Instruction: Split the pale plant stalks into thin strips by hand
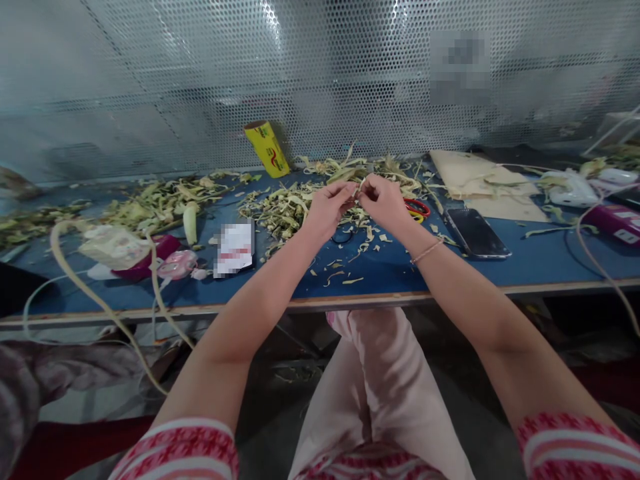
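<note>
My left hand point(329, 208) and my right hand point(384, 200) meet over the table, fingertips nearly touching. Both are closed in a pinch on a small pale plant strip point(358, 190), mostly covered by the fingers. Beneath and behind them spreads a heap of dried, pale green and yellowish plant strips point(280, 210). Red and yellow rings point(417, 208) lie just beside my right hand. A thin dark loop point(343, 236) rests on the table below the hands, among loose scraps point(370, 235).
A perforated metal panel point(320, 80) stands behind the blue table point(280, 283). A yellow tube point(269, 148) leans there. A phone point(477, 232) and brown cardboard point(480, 175) lie right. Left are a white packet point(234, 249), a pink trinket point(177, 265), cords point(107, 317) and more plant strips point(160, 203).
</note>
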The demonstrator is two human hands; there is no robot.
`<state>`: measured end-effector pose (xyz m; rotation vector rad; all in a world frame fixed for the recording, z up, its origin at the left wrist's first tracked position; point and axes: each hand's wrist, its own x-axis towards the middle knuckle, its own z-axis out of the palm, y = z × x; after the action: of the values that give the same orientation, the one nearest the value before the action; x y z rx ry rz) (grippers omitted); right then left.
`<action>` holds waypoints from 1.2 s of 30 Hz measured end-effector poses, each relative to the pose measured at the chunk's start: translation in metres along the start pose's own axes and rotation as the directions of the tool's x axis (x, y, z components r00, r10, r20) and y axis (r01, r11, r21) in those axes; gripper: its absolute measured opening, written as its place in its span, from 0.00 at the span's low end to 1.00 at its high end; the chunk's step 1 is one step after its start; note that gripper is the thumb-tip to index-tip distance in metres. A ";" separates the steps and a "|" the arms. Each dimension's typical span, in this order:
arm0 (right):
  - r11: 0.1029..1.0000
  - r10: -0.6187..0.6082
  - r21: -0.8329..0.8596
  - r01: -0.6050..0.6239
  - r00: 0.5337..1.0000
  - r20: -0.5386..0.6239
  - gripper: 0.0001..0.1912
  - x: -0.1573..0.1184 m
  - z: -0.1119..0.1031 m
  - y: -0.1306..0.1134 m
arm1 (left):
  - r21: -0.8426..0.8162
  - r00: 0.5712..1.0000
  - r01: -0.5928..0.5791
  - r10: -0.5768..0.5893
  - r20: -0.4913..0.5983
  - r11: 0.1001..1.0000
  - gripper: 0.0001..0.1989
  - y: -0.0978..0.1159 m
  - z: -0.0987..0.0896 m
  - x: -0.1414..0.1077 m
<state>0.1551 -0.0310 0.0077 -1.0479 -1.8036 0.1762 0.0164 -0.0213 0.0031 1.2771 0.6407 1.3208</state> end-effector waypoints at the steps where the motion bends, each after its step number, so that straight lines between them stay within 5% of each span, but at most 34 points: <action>1: 1.000 -0.002 -0.007 0.002 1.000 0.004 0.09 0.000 0.000 0.000 | 0.007 1.000 -0.005 0.005 -0.006 1.000 0.08 0.000 0.000 0.001; 10: 0.992 -0.098 -0.070 0.102 0.994 0.053 0.07 -0.002 0.003 0.002 | 0.059 0.996 0.021 -0.016 -0.090 0.998 0.09 -0.002 0.000 0.004; 28: 0.999 -0.053 0.010 0.052 0.992 0.116 0.08 -0.001 0.001 -0.002 | 0.188 0.981 -0.106 0.134 -0.141 0.976 0.14 -0.004 -0.007 0.013; 36: 0.996 0.023 0.083 -0.027 0.999 0.048 0.07 0.000 0.004 0.003 | 0.252 0.964 -0.197 0.234 -0.128 0.948 0.12 -0.013 -0.010 0.013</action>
<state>0.1531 -0.0282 0.0039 -1.0153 -1.8098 0.2910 0.0145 -0.0030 -0.0074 1.4798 0.8056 1.5725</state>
